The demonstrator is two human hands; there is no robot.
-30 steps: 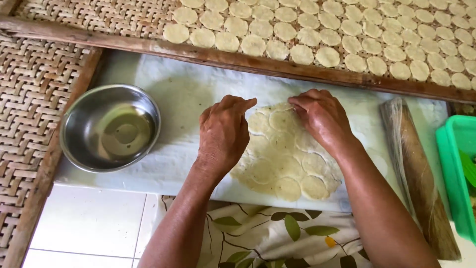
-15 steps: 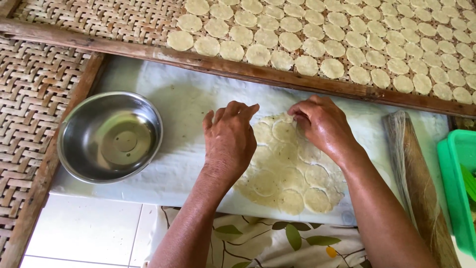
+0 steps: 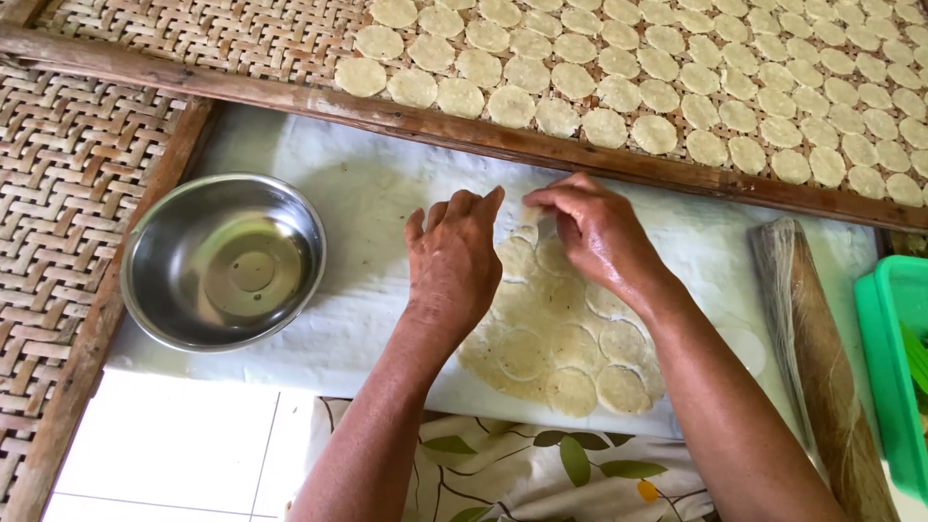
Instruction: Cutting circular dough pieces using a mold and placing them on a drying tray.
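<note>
Head view: left hand (image 3: 452, 263) flat, fingers loose, holding nothing, pressed on thin pale rolled dough sheet with cut circles (image 3: 561, 343) atop white cloth (image 3: 367, 193). Right hand (image 3: 597, 232) pinching dough edge at sheet's far end. Round steel bowl (image 3: 224, 261) left. Woven bamboo tray (image 3: 251, 34) with pale dough discs (image 3: 580, 82) beyond. Wrapped wooden rolling pin (image 3: 817, 358), green plastic tub (image 3: 894, 377) right.

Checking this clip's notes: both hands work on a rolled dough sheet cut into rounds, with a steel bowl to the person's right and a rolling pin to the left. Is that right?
Not quite: the sides are swapped. In the head view the steel bowl sits to the person's left and the rolling pin to the right. The left hand and right hand do work on the dough sheet cut into rounds.
</note>
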